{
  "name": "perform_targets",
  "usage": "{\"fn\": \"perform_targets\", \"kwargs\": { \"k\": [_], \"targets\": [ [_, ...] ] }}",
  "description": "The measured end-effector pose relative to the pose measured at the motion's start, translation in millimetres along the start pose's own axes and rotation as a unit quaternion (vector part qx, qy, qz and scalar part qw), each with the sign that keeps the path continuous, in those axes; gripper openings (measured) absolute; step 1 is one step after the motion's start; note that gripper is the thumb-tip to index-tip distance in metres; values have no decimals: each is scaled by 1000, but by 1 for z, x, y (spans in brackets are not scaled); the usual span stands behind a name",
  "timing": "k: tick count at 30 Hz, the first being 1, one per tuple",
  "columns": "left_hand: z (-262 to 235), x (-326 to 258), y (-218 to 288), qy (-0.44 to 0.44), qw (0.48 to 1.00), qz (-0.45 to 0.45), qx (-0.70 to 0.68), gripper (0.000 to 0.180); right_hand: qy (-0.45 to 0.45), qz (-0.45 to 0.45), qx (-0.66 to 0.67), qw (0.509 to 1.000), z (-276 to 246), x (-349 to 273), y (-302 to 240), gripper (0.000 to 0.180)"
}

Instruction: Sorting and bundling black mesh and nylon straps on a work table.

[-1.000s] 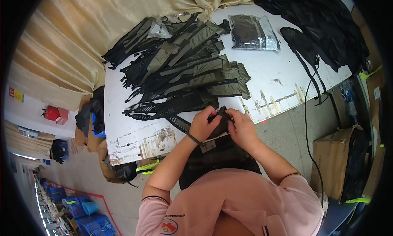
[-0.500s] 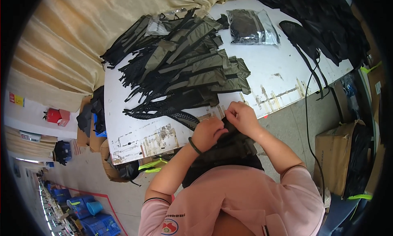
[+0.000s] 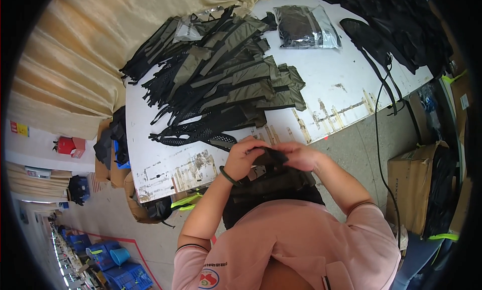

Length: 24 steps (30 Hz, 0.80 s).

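Between my hands, at the table's near edge, is a dark fabric piece point(image 3: 271, 158) with black and olive parts. My left hand point(image 3: 242, 158), with a dark band at the wrist, pinches its left side. My right hand point(image 3: 300, 156) has its fingers closed on the right side. More dark olive fabric point(image 3: 275, 186) hangs below my hands over my lap; where the two join is hard to make out. Just beyond my left hand lies a heap of olive and black mesh-ended fabric pieces point(image 3: 236, 89), fanned across the white table point(image 3: 329, 81).
A clear bag of folded dark fabric point(image 3: 300, 27) lies at the back. Black fabric with straps point(image 3: 386, 38) covers the far right, a thin cord point(image 3: 377, 134) hanging beside it. A cardboard box point(image 3: 409, 192) stands right; another point(image 3: 131, 197) sits under the left edge.
My hands have come down toward me and turned, and more of the fabric shows stretched between them. The right hand has lowered most. The heap is unchanged.
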<state>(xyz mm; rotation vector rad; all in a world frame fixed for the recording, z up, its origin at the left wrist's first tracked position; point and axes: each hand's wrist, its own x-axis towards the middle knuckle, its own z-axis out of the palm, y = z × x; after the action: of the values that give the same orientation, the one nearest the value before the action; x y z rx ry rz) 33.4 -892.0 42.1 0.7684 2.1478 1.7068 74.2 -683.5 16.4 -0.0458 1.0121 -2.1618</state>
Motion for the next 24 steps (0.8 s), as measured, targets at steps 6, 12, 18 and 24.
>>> {"fn": "perform_targets", "kwargs": {
  "k": [6, 12, 18, 24],
  "targets": [
    [-10, 5, 9, -6, 998, 29, 50, 20, -14, -83, 180, 980, 8, 2, 12, 27],
    [6, 11, 21, -33, 996, -61, 51, 18, 244, -297, -585, 715, -9, 3, 5, 9],
    [-2, 12, 3, -72, 980, -183, 14, 28, 358, -227, -301, 854, -9, 0, -23, 14],
    [-11, 5, 4, -154, 968, -192, 42, 32, 148, -79, -415, 894, 10, -4, -24, 11]
  ]
}}
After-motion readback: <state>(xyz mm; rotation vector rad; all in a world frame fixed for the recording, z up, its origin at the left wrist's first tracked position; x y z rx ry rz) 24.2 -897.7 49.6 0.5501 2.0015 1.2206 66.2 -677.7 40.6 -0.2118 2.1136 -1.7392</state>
